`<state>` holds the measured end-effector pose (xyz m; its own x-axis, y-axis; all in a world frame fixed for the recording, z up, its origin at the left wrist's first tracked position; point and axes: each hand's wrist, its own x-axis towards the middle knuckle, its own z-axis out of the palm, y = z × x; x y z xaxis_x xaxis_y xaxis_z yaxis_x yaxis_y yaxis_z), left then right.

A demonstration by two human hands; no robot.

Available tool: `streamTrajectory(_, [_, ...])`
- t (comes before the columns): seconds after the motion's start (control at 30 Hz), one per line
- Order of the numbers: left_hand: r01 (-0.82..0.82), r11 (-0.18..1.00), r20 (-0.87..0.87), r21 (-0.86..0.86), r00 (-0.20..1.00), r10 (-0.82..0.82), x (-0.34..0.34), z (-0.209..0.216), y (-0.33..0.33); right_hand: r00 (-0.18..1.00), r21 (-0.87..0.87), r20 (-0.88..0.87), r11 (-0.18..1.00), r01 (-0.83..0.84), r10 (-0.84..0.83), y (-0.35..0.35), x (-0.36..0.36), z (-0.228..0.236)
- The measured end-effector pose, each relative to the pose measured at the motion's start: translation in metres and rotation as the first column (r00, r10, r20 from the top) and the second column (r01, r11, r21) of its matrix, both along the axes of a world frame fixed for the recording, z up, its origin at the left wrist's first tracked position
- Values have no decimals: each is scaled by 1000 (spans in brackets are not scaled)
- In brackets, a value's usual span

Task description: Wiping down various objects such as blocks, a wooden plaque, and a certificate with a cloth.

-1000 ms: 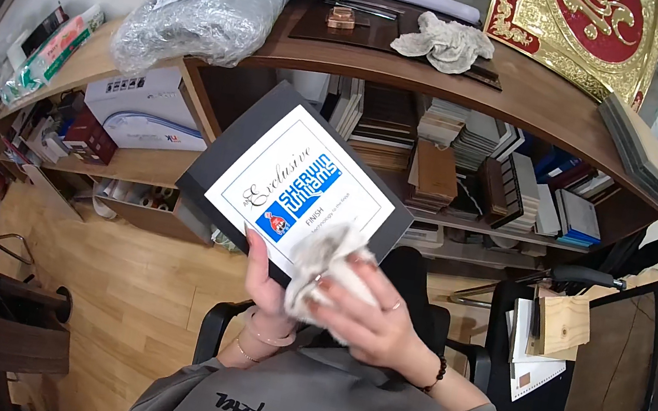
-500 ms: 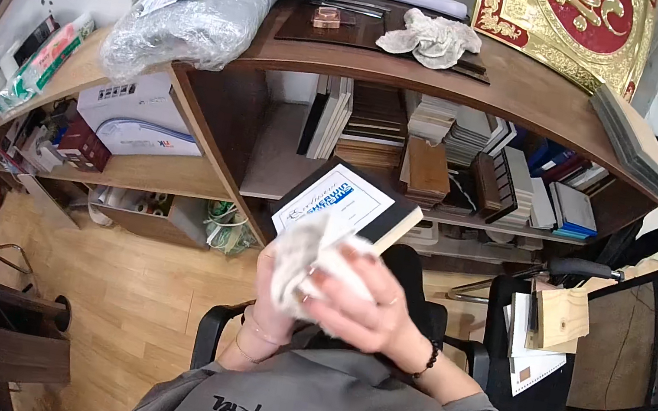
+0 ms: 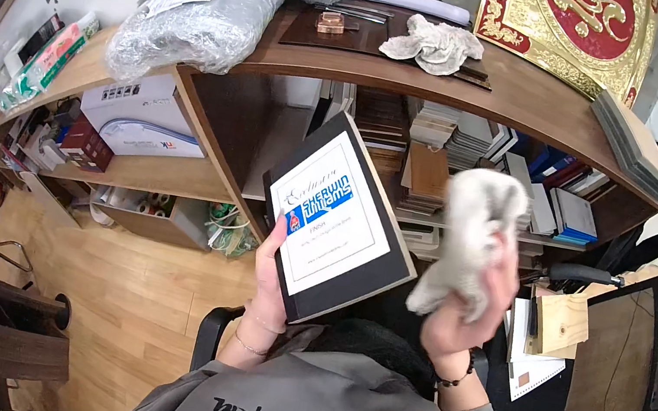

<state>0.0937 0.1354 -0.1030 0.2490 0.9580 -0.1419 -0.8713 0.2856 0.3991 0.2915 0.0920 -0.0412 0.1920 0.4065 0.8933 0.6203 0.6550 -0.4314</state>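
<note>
My left hand point(image 3: 271, 276) grips a black book-like panel point(image 3: 331, 222) by its lower left edge, thumb on the front. A white label with blue print covers most of that face, and the panel is tilted toward me. Off to the right, my raised right hand point(image 3: 477, 306) is closed on a crumpled white cloth point(image 3: 475, 218), blurred by motion. Cloth and panel are apart. Whether the panel is a book or a solid board, I cannot tell.
A wooden shelf unit point(image 3: 285, 57) ahead holds stacked sample boards point(image 3: 424, 178). On its top lie another white cloth point(image 3: 434, 45), a plastic-wrapped bundle point(image 3: 202, 29) and a gold-and-red plaque point(image 3: 566, 36). Right of me stands a black chair point(image 3: 631, 338) with wood pieces point(image 3: 562, 321) on it.
The cloth, earlier bunched between both hands over the panel, has moved right and up in my right hand. My left hand now holds the panel, which is raised and more upright.
</note>
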Motion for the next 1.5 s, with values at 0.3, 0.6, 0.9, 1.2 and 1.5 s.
streamTrajectory(0.3, [222, 974, 22, 43, 974, -224, -8, -15, -8, 802, -236, 62, 789, -567, 594, -11, 0, 8])
streamTrajectory(0.6, [219, 975, 59, -36, 974, -216, -9, 5, -19, 738, -192, -71, 717, -670, 670, -5, -8, 13])
streamTrajectory(0.9, [156, 982, -30, 111, 988, -153, -15, -1, -22, 862, -226, -184, 834, -504, 472, 16, -4, 38])
streamTrajectory(1.2, [39, 770, -644, 637, 576, 503, -11, 18, -21, 957, -258, -162, 926, -276, 240, 21, 20, 23])
streamTrajectory(1.5, [11, 659, -600, 752, 424, 678, 9, 20, -26, 870, -68, 375, 945, -319, 320, 19, -27, 45])
